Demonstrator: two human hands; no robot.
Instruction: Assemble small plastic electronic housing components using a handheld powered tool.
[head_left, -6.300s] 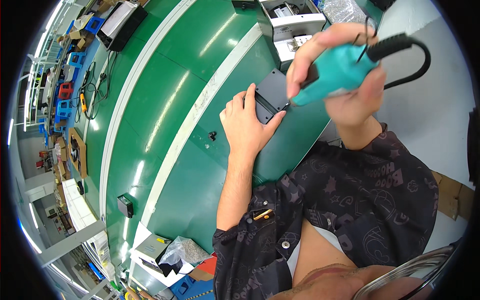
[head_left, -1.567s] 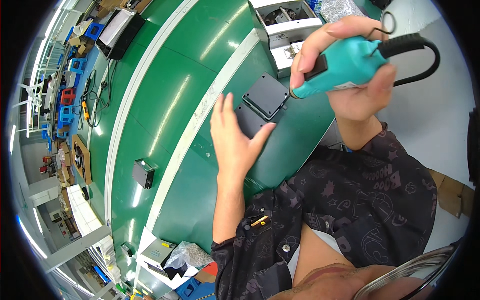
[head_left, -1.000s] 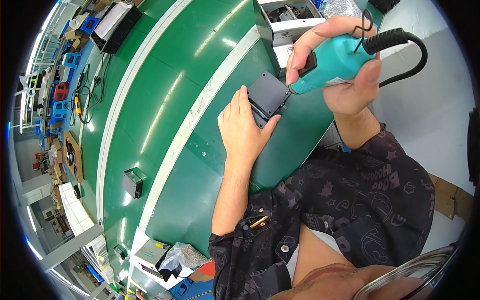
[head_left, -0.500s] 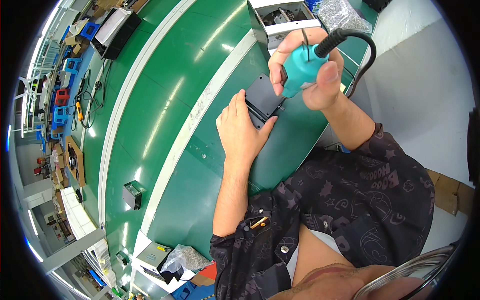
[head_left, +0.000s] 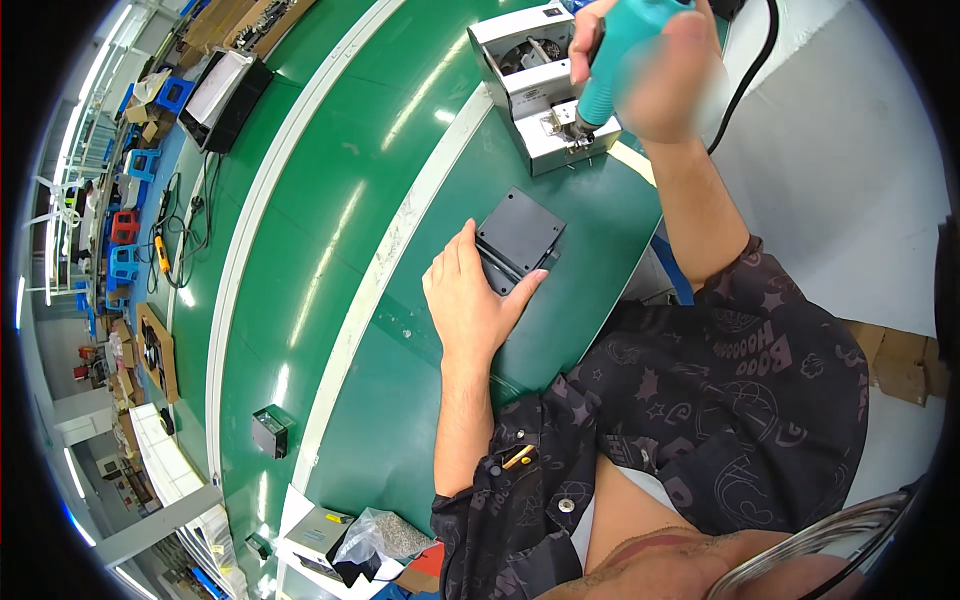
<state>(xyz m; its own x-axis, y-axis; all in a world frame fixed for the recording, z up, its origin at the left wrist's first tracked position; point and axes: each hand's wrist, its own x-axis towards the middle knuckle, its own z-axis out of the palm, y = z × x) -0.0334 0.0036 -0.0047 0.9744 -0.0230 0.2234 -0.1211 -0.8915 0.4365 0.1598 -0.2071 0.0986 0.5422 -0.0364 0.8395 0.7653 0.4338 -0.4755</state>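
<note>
My left hand [head_left: 465,305] rests on the green bench, thumb and fingers closed around the near end of a black metal case [head_left: 520,228] with holes at its corners. In my right hand [head_left: 682,95], partly blurred, is a teal electric screwdriver [head_left: 622,60] with a black cord. It points down at the front of a white screw feeder [head_left: 540,88], its tip at the small metal outlet. Whether the tip touches a screw there is too small to tell.
Across the bench [head_left: 400,290] runs a pale strip. A small black case [head_left: 269,432] lies far left. A bag of small parts [head_left: 385,537] sits beside another box [head_left: 318,535] at the lower left. A black bin [head_left: 225,95] stands at the far upper left.
My right hand has carried the screwdriver up and away from the black case to the screw feeder. My left hand stays on the case; the view has shifted slightly.
</note>
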